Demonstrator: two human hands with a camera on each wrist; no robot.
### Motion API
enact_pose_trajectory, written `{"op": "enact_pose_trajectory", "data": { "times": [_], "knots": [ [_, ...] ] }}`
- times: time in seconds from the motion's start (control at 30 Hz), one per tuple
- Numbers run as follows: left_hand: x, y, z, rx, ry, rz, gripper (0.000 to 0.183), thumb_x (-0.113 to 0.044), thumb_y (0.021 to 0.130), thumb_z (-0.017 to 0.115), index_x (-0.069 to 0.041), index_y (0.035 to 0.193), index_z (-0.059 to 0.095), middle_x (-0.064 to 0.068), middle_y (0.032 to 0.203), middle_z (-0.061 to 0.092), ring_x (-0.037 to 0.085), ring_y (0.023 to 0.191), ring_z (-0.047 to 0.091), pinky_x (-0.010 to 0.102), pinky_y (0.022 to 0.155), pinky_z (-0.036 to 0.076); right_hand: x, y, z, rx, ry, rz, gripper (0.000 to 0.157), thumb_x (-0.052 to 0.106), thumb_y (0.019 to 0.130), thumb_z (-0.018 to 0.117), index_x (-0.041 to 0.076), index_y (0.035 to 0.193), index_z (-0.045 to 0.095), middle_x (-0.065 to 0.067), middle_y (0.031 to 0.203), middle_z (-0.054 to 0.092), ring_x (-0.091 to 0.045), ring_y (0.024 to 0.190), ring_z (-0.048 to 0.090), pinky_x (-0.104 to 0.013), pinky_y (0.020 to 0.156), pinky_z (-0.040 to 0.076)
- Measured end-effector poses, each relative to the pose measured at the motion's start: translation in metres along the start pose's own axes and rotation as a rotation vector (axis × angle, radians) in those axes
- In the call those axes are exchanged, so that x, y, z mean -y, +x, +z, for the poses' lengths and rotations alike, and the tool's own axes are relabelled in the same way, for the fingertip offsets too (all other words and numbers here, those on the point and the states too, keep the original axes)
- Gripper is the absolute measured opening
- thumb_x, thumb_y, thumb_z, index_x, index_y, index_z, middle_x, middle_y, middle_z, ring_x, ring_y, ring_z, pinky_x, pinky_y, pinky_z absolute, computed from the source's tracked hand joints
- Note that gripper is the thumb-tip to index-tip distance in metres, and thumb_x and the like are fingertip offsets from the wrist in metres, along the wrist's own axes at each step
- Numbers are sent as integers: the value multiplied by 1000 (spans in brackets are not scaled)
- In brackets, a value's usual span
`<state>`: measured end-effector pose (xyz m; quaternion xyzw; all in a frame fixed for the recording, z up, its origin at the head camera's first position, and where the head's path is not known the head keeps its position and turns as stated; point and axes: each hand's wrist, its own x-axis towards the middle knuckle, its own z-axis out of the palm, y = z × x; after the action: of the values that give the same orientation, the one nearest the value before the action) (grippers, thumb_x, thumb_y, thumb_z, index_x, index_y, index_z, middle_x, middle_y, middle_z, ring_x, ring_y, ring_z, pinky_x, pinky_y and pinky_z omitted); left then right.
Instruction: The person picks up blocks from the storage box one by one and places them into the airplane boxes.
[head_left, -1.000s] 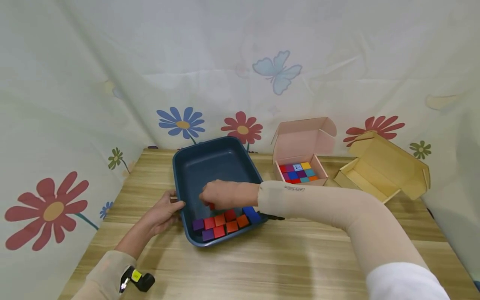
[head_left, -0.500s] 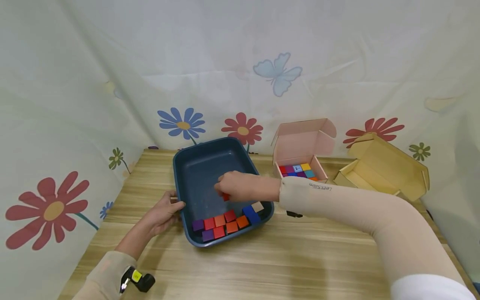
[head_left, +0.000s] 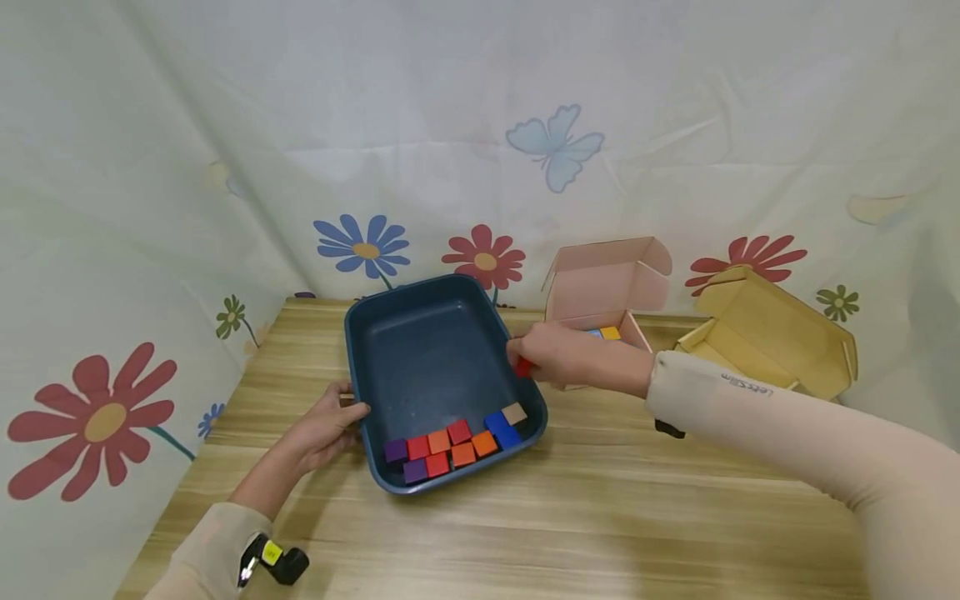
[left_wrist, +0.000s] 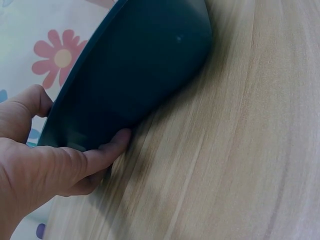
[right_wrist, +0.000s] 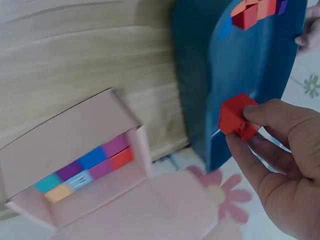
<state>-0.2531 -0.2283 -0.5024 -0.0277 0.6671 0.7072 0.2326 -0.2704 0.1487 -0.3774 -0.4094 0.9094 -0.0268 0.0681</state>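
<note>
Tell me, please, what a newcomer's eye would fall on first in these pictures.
Probably the large dark blue tray on the pale wooden table, with mostly bright blocks clustered along its near side. Next would likely come the red block pinched in the right hand near the tray's right rim. Beyond that hand, the open pink box holding coloured blocks and, to its right, the open yellow box also stand out.

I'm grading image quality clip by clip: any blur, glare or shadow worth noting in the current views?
Head view: diffuse light, the held red block looking slightly smeared; left wrist view: the tray dark outside, with one small glint and a soft shadow on the wooden table; right wrist view: block fairly clear, table grain soft.
</note>
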Motion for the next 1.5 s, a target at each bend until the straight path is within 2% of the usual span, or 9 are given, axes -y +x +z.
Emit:
{"op": "enact_pose_trajectory", "data": {
  "times": [0.13,0.27,0.67,0.9,1.13,1.23,1.3,1.43,1.5],
  "knots": [
    [0,0,0,2,4,3,57,1,100,45,-2,142,7,28,136,26,24,100,55,35,76,55,-17,-23,-2,-63,-4,-7,21,3,83,82,7,100,71,-10,98,69,-24,84,66,-33,77,59],
    [-1,0,0,5,10,0,58,0,100,46,-1,143,6,27,136,26,24,100,55,34,76,55,-37,-49,-2,-129,-54,2,21,2,78,85,7,92,69,-7,87,66,-21,75,62,-30,66,56],
    [-4,0,-1,-1,-2,1,58,1,100,46,-2,142,7,26,135,26,24,100,55,35,76,54,-120,-121,-8,-98,76,234,16,-5,79,79,5,87,68,-2,80,63,-18,73,56,-37,66,53],
    [-4,1,1,-2,8,-2,59,0,100,47,-2,143,7,26,136,27,25,101,55,33,77,53,-159,-154,-11,-50,-91,318,16,0,77,81,10,82,70,4,74,66,-13,67,56,-37,66,51],
    [-1,0,1,-8,19,-7,59,0,100,48,0,144,8,27,136,27,25,102,54,34,77,54,-178,-167,-3,-45,-165,337,18,4,71,88,15,77,75,5,76,69,-19,78,60,-41,73,54],
    [-1,-2,0,-14,26,-5,59,-1,100,47,-1,144,8,27,137,27,26,101,55,34,76,54,-179,-167,4,-10,-218,324,20,9,68,90,21,75,76,11,74,67,-17,80,59,-46,81,48],
    [0,-2,-1,-17,35,-8,59,-1,101,47,0,144,7,28,138,26,27,101,55,35,76,54,-179,-167,11,54,-180,323,19,8,69,87,21,76,76,12,75,67,-14,77,59,-44,80,48],
    [1,-2,-1,-19,37,-19,60,-2,100,47,0,145,7,28,139,26,28,102,56,36,77,54,-182,-170,25,225,8,370,15,3,72,81,15,79,77,9,73,67,-9,63,56,-34,62,52],
    [1,-2,0,-12,39,-19,61,-2,100,48,0,146,7,28,139,26,28,104,55,36,78,54,-183,-173,31,276,10,398,16,7,69,83,21,74,75,12,69,64,-8,63,54,-29,60,50]
  ]
}}
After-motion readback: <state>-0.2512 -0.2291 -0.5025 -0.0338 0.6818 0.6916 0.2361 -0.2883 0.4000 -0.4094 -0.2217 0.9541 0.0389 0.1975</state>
